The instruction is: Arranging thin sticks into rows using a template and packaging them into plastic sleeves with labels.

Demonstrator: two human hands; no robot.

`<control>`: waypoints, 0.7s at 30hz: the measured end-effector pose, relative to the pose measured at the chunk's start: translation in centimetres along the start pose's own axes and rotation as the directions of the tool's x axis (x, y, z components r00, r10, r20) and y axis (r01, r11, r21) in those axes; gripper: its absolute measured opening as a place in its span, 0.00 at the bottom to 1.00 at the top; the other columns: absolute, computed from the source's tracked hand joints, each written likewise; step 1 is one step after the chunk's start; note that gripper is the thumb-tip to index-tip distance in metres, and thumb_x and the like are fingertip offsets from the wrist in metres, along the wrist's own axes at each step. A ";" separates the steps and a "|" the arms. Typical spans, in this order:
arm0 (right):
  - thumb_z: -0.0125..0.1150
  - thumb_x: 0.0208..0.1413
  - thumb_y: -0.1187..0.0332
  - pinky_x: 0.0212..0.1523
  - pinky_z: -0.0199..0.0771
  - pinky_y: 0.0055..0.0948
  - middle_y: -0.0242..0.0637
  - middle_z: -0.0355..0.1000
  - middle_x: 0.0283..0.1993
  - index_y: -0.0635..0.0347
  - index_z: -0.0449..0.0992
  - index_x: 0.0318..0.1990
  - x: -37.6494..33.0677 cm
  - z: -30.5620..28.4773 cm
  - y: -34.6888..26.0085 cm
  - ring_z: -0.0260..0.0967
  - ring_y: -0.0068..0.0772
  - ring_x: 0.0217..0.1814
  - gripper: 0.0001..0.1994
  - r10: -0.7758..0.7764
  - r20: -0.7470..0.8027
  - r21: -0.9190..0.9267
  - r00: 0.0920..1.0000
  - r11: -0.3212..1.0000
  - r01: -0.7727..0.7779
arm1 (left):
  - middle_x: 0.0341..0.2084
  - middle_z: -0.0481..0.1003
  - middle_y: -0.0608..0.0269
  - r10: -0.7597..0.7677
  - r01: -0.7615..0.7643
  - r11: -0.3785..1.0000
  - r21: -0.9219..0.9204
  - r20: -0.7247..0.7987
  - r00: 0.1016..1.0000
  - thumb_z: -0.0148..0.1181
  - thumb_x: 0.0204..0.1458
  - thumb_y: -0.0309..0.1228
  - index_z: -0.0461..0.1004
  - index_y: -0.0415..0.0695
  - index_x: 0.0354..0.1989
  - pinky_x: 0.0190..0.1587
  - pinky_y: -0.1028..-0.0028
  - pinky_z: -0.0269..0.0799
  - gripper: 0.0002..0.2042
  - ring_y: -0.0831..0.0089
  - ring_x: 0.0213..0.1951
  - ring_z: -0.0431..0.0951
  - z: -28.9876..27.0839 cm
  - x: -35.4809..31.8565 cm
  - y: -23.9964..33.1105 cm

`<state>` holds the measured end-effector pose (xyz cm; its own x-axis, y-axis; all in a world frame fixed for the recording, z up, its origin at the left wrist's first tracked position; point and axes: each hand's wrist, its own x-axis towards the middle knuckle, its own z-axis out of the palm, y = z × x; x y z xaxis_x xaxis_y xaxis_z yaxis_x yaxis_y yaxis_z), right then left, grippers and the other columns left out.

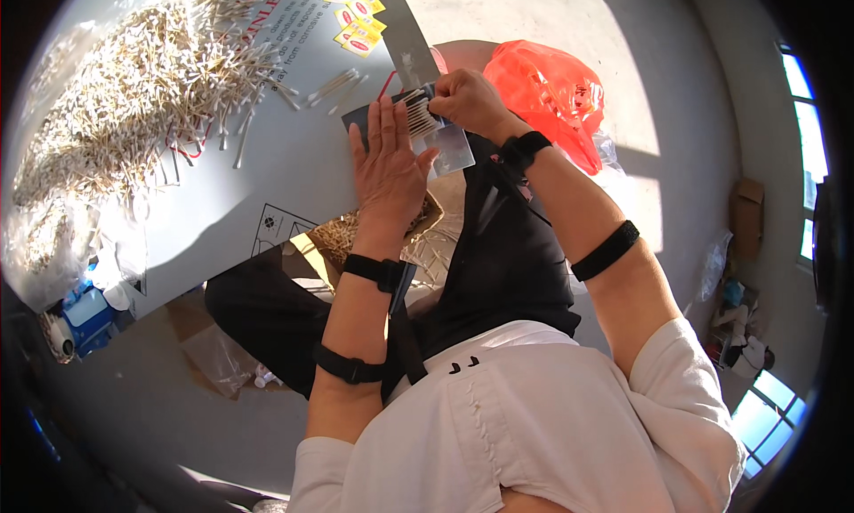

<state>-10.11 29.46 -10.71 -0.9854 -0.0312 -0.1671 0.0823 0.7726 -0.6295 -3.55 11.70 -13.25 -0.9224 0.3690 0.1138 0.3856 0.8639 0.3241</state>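
Nearest the body, an open carton (433,212) of loose cotton swabs sits below the table edge, partly hidden by the left forearm.

Above it, the left hand (390,162) lies palm down, fingers extended and only narrowly parted. Its fingertips rest at the left side of a row of swabs (416,115); whether they press on the swabs is unclear. The row lies between the hands at the edge of the table (294,171), sticks roughly parallel. A clear plastic piece (456,148) lies just beside it, toward the body.

The right hand (471,100) is curled tightly at the row's right end; what, if anything, it grips cannot be told.

Handling: the swabs should be very light, with stiff but snappable sticks and soft, easily crushed tips. Smooth sticks may roll — take hold across mid-shaft, as a flat bundle, with light pressure.

Farther out, a large heap of swabs (133,95) covers the table's left side; yellow cards (360,33) lie at the far side — well apart from both hands.
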 end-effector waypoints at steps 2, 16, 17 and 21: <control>0.60 0.38 0.61 0.31 0.73 0.42 0.47 0.72 0.22 0.59 0.76 0.20 0.2 0.0 0.2 0.73 0.50 0.28 0.10 -0.011 -0.004 -0.001 1.000 1.000 0.011 | 0.72 0.48 0.54 0.024 -0.024 1.000 0.011 -0.001 1.000 0.49 0.60 0.49 0.50 0.40 0.71 0.72 0.52 0.35 0.36 0.62 0.73 0.44 -0.1 0.0 -0.1; 0.60 0.40 0.62 0.29 0.71 0.42 0.46 0.70 0.19 0.61 0.73 0.19 -0.3 0.9 0.8 0.71 0.50 0.25 0.11 -0.089 -0.105 0.030 0.990 0.995 0.092 | 0.72 0.48 0.56 0.123 -0.119 0.989 -0.088 0.039 0.992 0.52 0.59 0.45 0.50 0.42 0.71 0.72 0.53 0.37 0.35 0.62 0.73 0.45 -1.0 0.3 -0.9; 0.59 0.41 0.65 0.27 0.68 0.40 0.46 0.67 0.20 0.64 0.71 0.20 -0.3 0.8 0.8 0.69 0.46 0.23 0.10 -0.116 -0.096 0.048 0.989 0.991 0.121 | 0.72 0.49 0.57 0.132 -0.129 0.987 -0.099 0.031 0.991 0.53 0.58 0.45 0.50 0.43 0.71 0.72 0.53 0.37 0.35 0.63 0.73 0.46 -1.1 0.4 -0.9; 0.59 0.42 0.67 0.25 0.65 0.37 0.46 0.65 0.20 0.66 0.69 0.21 -0.4 0.6 0.3 0.66 0.42 0.21 0.10 -0.149 -0.071 0.064 0.986 0.986 0.153 | 0.71 0.51 0.60 0.156 -0.153 0.981 -0.120 0.021 0.988 0.55 0.57 0.44 0.51 0.46 0.71 0.72 0.53 0.37 0.35 0.64 0.72 0.48 -0.8 1.3 -1.5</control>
<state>-9.58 29.29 -11.30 -0.9948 -0.1007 -0.0171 -0.0606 0.7165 -0.6949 -5.38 10.59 -12.87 -0.8502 0.5066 0.1430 0.5165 0.7502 0.4130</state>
